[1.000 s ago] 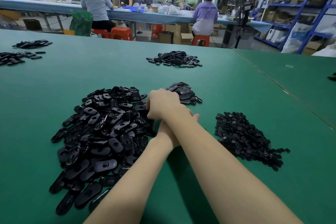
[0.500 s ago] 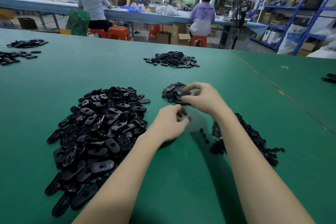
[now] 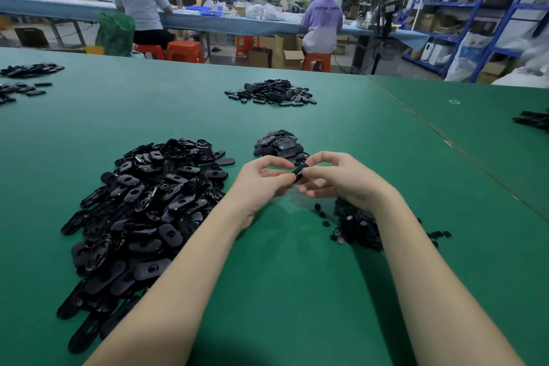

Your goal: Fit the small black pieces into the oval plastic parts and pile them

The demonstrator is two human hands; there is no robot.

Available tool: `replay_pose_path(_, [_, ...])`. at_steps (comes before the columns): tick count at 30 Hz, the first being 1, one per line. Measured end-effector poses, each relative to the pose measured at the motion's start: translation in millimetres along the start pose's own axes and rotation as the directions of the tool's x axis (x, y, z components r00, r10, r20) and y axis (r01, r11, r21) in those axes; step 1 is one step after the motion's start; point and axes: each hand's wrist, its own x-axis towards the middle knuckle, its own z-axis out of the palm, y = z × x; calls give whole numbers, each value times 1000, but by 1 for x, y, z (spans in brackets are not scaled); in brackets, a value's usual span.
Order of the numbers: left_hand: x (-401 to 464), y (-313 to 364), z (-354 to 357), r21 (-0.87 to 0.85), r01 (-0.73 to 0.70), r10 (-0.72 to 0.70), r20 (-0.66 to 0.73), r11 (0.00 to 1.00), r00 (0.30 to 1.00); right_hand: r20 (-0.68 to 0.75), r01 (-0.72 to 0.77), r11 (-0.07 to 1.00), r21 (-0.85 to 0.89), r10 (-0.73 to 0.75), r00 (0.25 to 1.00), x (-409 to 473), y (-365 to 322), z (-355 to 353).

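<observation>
Landmark = big heap of oval parts (image 3: 142,211), glossy black plastic, flat elongated ovals w/ a hole or ribbed underside, sprawled on matte green table (image 3: 282,291).

Right of the heap, both hands meet above the table. Left hand (image 3: 261,181) and right hand (image 3: 335,178) both pinch one black oval part (image 3: 299,173) btwn thumb & fingertips, fingers curled; it sits exactly btwn the two hands, lifted off the table. Part is seen nearly edge-on, long axis tilted, upper end toward the right hand and away from the person. Whether a small piece is already seated in it: can't tell.

Just beyond the hands, right of the heap's far end: small neat pile of ovals (image 3: 280,144), smooth faces up. Right of the heap, under the right wrist: mound of small black pieces (image 3: 356,226), roundish, tiny, a few strays loose beside it.

Far beyond the heap: another scattered oval batch (image 3: 270,92).
</observation>
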Motion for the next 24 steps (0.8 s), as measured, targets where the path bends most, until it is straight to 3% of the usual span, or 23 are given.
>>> replay_pose_path(2, [0,0,1,-43,31,-32,-24,999,999,-28,0,948,-317,-10,1000,-1,1,-4])
replay_pose_path(4, [0,0,1,-99,67,-70,-24,993,997,-59,-13,803,-596,-27,998,-1,-1,-9])
replay_pose_path(7, [1,-2,0,-156,87,-91,-24,984,996,-84,-70,613,-787,7,996,-2,-5,-15])
replay_pose_path(10, [-1,-2,-2,-162,73,-81,-44,984,996,-89,-111,556,-824,66,994,-5,-6,-14])
replay_pose_path(18, [-2,-7,-6,-128,37,-50,-98,991,994,-65,-68,582,-811,25,998,-4,-2,-8])
replay_pose_path(21, [-2,-8,-9,-101,12,-23,-109,995,994,-42,-29,652,-757,-4,999,-6,-1,-14])
replay_pose_path(24, [-2,-9,-10,-68,-13,5,-120,998,993,-15,48,824,-565,-69,998,-7,0,-14])
